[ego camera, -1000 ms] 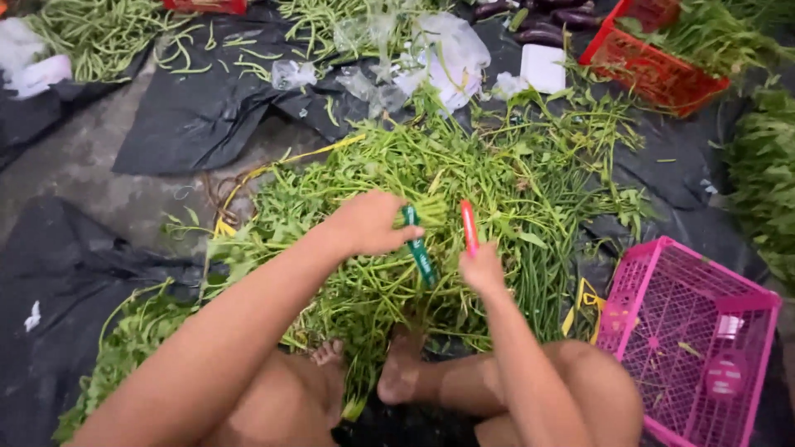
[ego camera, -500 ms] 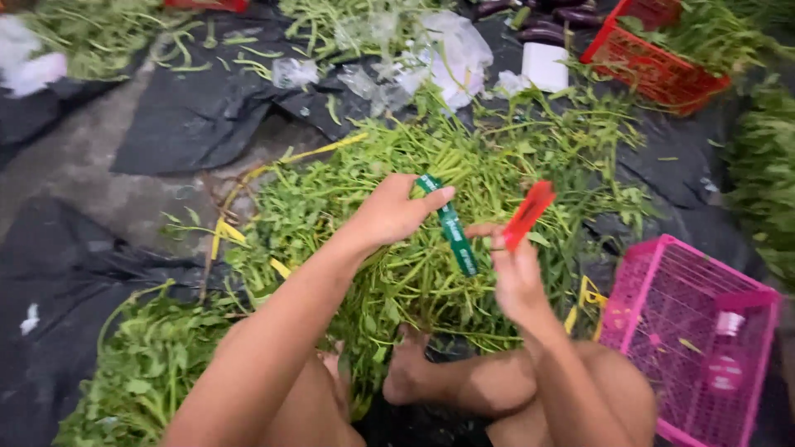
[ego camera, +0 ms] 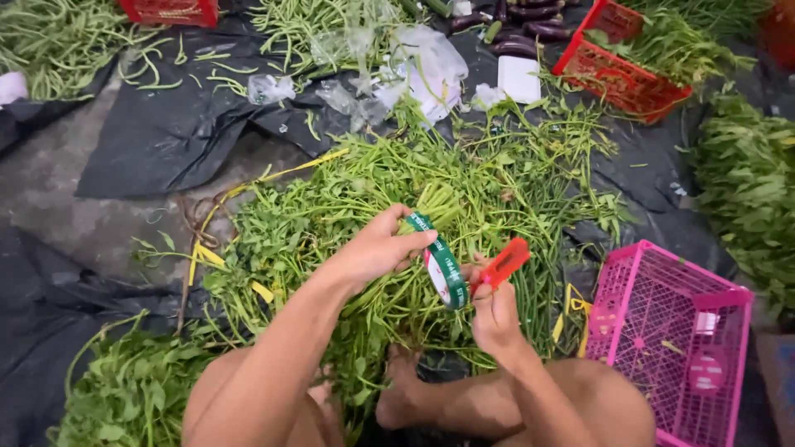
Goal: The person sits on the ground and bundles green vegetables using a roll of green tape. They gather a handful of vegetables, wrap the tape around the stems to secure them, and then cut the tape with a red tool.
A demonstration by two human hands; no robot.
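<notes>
My left hand (ego camera: 374,249) grips a bunch of green leafy stems (ego camera: 431,207) and pinches one end of a green band (ego camera: 441,263) that curls around toward my right hand. My right hand (ego camera: 490,302) holds the other end of the band together with a small red tool (ego camera: 503,261) that sticks up and to the right. Both hands hover over a big pile of leafy greens (ego camera: 348,199) spread on black plastic sheeting (ego camera: 166,141). My bare feet (ego camera: 396,389) rest under the pile's near edge.
A pink plastic crate (ego camera: 679,331) stands at the right with small bottles inside. A red crate (ego camera: 617,74) of greens sits at the back right. Long beans (ego camera: 58,41), clear plastic bags (ego camera: 414,66) and purple eggplants (ego camera: 530,29) lie at the back.
My hands have come closer together and the green band now loops between them. The red tool has dropped lower and nearer the band. The camera view shifted slightly downward.
</notes>
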